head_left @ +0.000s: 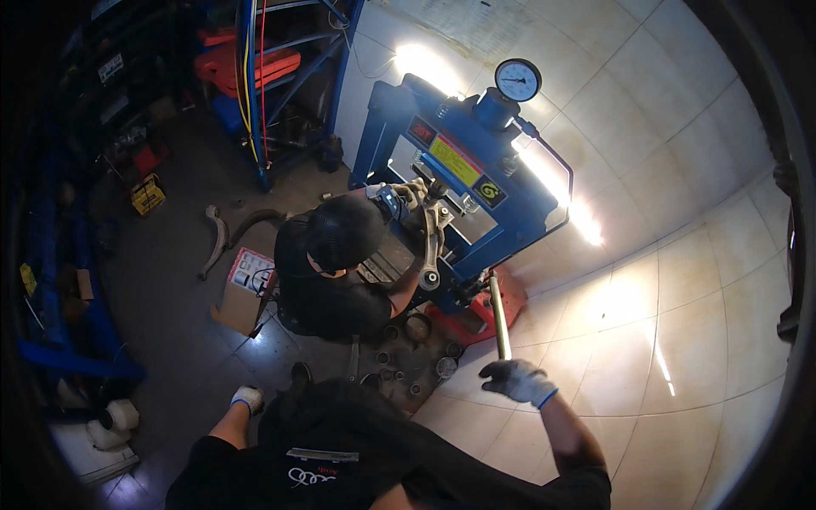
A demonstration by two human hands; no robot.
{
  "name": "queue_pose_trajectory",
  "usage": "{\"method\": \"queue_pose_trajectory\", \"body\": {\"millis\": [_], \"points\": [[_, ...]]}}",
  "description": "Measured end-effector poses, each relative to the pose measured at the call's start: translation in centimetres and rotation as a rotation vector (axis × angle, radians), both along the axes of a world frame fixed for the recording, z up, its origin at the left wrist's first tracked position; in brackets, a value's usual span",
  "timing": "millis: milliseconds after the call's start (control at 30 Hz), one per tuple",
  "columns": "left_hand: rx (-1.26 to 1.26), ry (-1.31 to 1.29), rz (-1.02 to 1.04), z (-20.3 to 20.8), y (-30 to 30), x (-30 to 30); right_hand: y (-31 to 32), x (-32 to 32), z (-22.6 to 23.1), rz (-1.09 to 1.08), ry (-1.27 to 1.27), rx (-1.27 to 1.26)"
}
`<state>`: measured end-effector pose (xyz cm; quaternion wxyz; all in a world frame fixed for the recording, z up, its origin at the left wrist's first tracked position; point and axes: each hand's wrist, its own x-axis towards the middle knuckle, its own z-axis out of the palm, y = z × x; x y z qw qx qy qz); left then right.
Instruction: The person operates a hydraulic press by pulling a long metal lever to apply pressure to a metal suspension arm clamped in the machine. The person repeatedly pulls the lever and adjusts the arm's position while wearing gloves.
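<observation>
My right hand (517, 381), in a white and dark glove with a blue cuff, is closed around the near end of a long metal lever (500, 319). The lever runs up to the base of a blue hydraulic shop press (517, 217). My left hand (248, 398), gloved too, hangs low at my left side; its fingers are mostly hidden. Crouching in front of the press, a co-worker (340, 263) steadies a metal suspension control arm (433, 246) at the press opening with a gloved hand (414, 194). A round pressure gauge (518, 80) tops the press.
Several metal rings (399, 353) lie by the press foot, beside a red base (484, 319). Another control arm (216, 242) and an open cardboard box (238, 308) are on the floor to the left. A blue rack (293, 85) stands behind; a tiled wall (646, 246) rises at right.
</observation>
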<state>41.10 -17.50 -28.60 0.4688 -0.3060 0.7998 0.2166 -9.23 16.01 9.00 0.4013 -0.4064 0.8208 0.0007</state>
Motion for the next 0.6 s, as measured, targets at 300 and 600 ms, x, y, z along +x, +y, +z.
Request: {"method": "queue_pose_trajectory", "body": {"millis": [300,600], "points": [[-0.035,-0.029,0.612,4.4,1.4,3.7,-2.3,14.0,-33.3,-0.303,0.088,0.004],[0.179,-0.332,-0.115,0.0,-1.1,14.6,-1.6,12.8,-36.2,0.094,0.168,-0.021]]}}
